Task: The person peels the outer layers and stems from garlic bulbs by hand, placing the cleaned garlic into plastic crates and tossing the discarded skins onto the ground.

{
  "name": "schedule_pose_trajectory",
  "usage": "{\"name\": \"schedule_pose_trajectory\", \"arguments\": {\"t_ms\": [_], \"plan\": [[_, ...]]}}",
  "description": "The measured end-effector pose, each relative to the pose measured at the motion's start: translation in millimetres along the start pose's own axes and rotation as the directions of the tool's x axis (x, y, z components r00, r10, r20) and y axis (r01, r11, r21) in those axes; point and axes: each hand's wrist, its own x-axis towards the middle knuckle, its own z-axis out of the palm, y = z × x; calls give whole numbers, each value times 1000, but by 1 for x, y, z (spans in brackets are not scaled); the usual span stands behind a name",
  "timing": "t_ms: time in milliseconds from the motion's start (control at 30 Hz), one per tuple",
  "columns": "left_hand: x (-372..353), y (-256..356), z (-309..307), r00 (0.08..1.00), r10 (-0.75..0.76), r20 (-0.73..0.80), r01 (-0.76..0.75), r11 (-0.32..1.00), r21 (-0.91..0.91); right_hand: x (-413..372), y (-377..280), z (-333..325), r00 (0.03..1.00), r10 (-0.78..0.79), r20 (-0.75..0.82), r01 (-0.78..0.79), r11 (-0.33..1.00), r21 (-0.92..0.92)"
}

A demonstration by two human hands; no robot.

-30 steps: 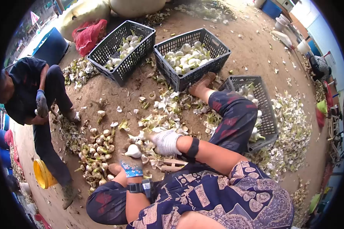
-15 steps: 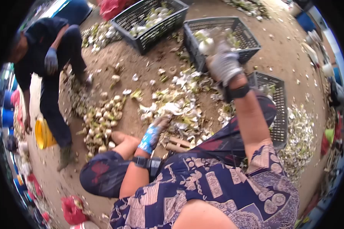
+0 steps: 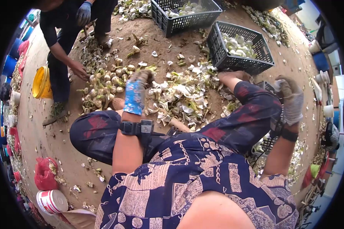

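Observation:
My left hand [image 3: 140,80], in a dirty glove with a blue flowered cuff, is between the heap of whitish bulbs with stems [image 3: 107,84] and the pile of peeled skins and leaves [image 3: 183,95]. Its fingers bend downward and are smeared by motion. Over by my right knee, my right hand [image 3: 291,97] is raised in a pale knitted glove with its fingers curled in; what they hold, if anything, is hidden. Beyond my foot stands a dark slatted crate [image 3: 242,63] part filled with peeled white bulbs [image 3: 239,45].
Another slatted crate [image 3: 183,23] of bulbs stands farther back. At left a person's bare hand [image 3: 79,71] reaches to the bulb heap, near a yellow bucket [image 3: 42,82]. A red mesh bag [image 3: 46,173] and a white bucket [image 3: 52,201] are at lower left.
My right hand has drawn back from the crate to beside my right knee. My left hand has moved forward toward the bulb heap. The other person now leans to it; my view has shifted.

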Motion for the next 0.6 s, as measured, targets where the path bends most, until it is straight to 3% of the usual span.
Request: {"name": "schedule_pose_trajectory", "arguments": {"t_ms": [67, 167, 200, 267, 300, 333, 400, 467, 500, 533, 567, 600], "plan": [[1, 15, -24, 995, 24, -96, -63, 903, -425, 11, -5, -22, 994, -101, 30, 102, 994, -33], [-9, 6, -51, 967, -4, -254, -103, 908, -407, 20, -21, -22, 974, -200, 106, 203, 979, -16], [-13, 0, -60, 986, -28, -162, -23, 951, -307, 20, -24, -16, 966, -226, 123, 229, 973, -8], [-13, -28, -71, 963, -99, -251, 69, 989, -128, 29, -21, -2, 950, -278, 140, 273, 961, 54], [-11, -47, -80, 945, -48, -322, 42, 999, -26, 32, -19, 4, 934, -325, 150, 312, 944, 104], [-13, -51, -79, 922, -36, -387, 114, 977, 180, 37, -19, 9, 931, -331, 157, 314, 942, 121], [-21, -61, -74, 926, 315, -207, -107, 748, 655, 49, -20, 23, 933, -326, 152, 275, 919, 282], [-28, -79, -68, 983, 139, -122, -6, 686, 728, 72, -14, 38, 894, -398, 205, 345, 904, 252], [-28, -79, -56, 999, -53, -10, 36, 495, 868, 85, -5, 50, 904, -352, 240, 296, 924, 242], [-27, -96, -48, 970, -224, 92, 3, 389, 921, 102, 10, 67, 906, -310, 288, 247, 940, 234], [-35, -100, -31, 891, -426, 157, 21, 385, 923, 112, 20, 84, 910, -266, 317, 204, 955, 217], [-43, -99, -11, 730, -667, 151, 111, 333, 936, 123, 31, 100, 915, -218, 341, 161, 969, 187]]}}
